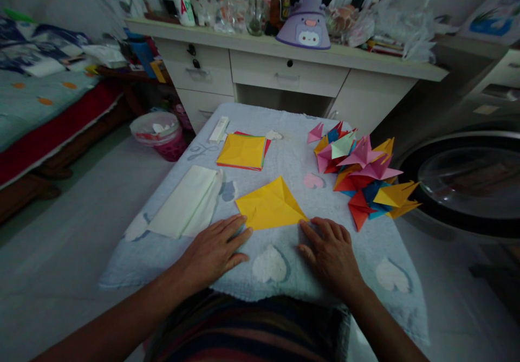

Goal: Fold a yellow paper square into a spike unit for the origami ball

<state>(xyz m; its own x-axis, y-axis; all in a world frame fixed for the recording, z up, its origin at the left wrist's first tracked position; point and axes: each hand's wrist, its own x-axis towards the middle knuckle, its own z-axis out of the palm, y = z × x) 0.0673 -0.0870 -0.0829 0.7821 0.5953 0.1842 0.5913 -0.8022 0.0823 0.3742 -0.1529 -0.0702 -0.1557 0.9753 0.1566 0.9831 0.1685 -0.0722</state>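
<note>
- Head view, centre: yellow sheet, creased, lying on a pale blue cloth patterned with hearts, directly before the seated person; one corner points away toward the desk.
- Left hand: palm down, fingers extended and thumb apart, grasping nothing that I can see; the fingertips touch the sheet at its near left edge.
- Right hand: palm down, fingers loosely bent, thumb set apart from them; the index fingertip meets the sheet's right corner.
- Beyond the sheet, to the left: paper stack, yellow uppermost, with red and green edges showing beneath; just beside it, a small white box.
- Left of the sheet, near the left hand: folded pale wrap, its material uncertain from where I stand.
- Right of the sheet, well apart from it: heap of folded paper shapes in pink, red, orange, blue, yellow and pale green, overlapping one another.
- Surroundings: white desk at the far side, pink bin on the floor to the left, front-loading washing machine to the right.
</note>
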